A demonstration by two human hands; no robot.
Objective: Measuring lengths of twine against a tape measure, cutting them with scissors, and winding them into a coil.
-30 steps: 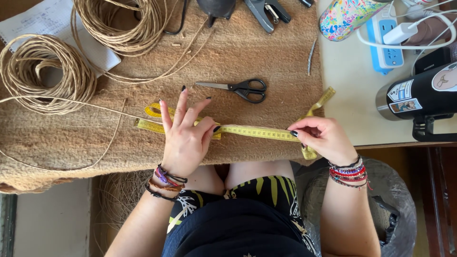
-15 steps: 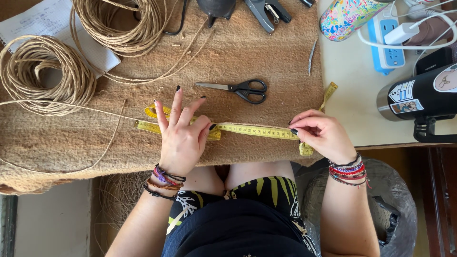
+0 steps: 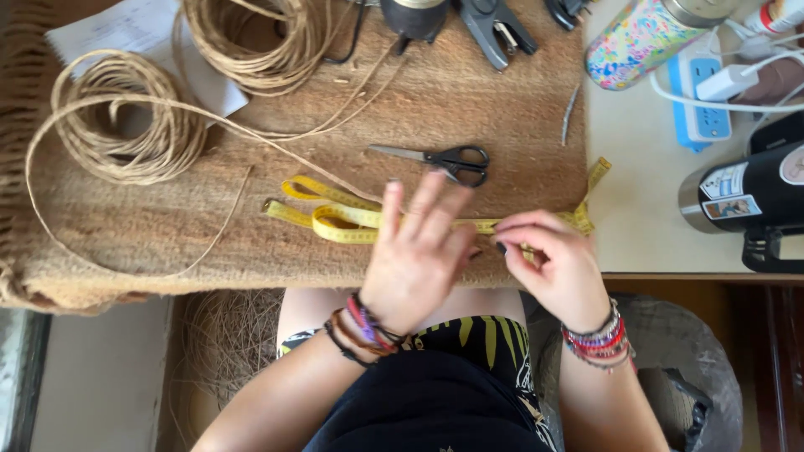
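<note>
Head view, left hand (image 3: 414, 259) fingers spread over yellow tape measure (image 3: 343, 224), right hand (image 3: 557, 264) pinching it

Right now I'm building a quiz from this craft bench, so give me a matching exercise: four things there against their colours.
Things:
1. tape measure
2. scissors
3. power strip
4. twine coil

Colours:
a. blue
b. tan
c. yellow
d. black handles

Pairs: 1-c, 2-d, 3-a, 4-b.
</note>
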